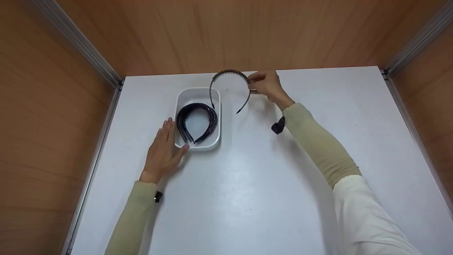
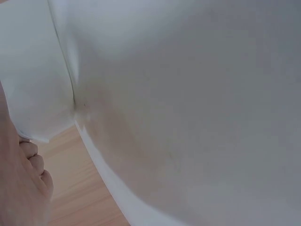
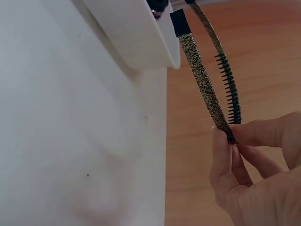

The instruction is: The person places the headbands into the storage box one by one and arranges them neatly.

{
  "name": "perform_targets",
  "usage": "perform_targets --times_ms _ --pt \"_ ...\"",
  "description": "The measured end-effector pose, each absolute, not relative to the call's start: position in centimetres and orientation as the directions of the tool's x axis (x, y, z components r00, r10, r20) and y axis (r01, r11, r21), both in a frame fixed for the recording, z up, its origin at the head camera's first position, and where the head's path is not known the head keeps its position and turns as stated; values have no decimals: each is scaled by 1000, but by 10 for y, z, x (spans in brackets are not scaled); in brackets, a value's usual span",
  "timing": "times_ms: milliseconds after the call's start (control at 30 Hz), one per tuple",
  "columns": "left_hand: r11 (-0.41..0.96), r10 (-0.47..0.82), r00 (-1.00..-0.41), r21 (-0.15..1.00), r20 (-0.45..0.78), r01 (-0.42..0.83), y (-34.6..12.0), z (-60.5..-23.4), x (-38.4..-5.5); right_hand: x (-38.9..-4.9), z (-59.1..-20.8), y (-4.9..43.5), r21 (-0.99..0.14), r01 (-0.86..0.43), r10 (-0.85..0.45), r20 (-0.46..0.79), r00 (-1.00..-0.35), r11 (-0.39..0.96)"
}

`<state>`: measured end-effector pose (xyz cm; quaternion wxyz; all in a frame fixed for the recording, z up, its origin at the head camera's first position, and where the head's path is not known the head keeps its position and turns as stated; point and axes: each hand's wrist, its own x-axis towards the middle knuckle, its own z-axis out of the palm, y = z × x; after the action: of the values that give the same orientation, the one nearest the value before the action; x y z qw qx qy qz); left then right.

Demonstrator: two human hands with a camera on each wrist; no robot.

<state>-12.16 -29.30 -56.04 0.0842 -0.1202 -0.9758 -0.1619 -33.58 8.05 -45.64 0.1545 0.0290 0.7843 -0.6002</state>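
Observation:
In the head view, my right hand [image 1: 268, 86] pinches one side of a toothed headband [image 1: 230, 71], which is held up beside and partly over the far right corner of a white plastic tub [image 1: 216, 141]. The right wrist view shows this headband [image 3: 200, 68] in gold-speckled black with dark end tips, between thumb and fingers. Inside the tub lies a bundle of dark headbands [image 1: 181, 120], nested together. My left hand [image 1: 161, 154] lies along the tub's left side, fingers straight, with the thumb at its near edge. The left wrist view shows only part of this hand [image 2: 23, 179].
The tub stands on a white table [image 1: 247, 184], left of its middle and towards the back. Wood-grain panels [image 1: 226, 35] rise behind the table and at both sides, with metal frame strips [image 1: 95, 141] along the corners.

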Motion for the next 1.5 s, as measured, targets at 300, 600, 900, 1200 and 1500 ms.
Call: perform_targets --times_ms 300,600,900,1200,1500 --pt "932 190 -961 271 201 241 -290 -561 -119 -326 -455 61 -947 194 -205 -249 -947 254" --pt "929 201 -963 277 182 247 -288 -560 -124 -315 -457 40 -961 148 -266 -209 -941 233" --pt "921 203 -961 296 188 253 -286 -559 -125 -305 -463 15 -966 127 -296 -193 -935 227" --pt "922 196 -958 293 207 252 -286 -560 -124 -296 -471 -2 -970 106 -309 -173 -935 221" --pt "927 187 -965 291 184 235 -286 -561 -123 -289 -479 -16 -965 27 -326 -115 -938 262"
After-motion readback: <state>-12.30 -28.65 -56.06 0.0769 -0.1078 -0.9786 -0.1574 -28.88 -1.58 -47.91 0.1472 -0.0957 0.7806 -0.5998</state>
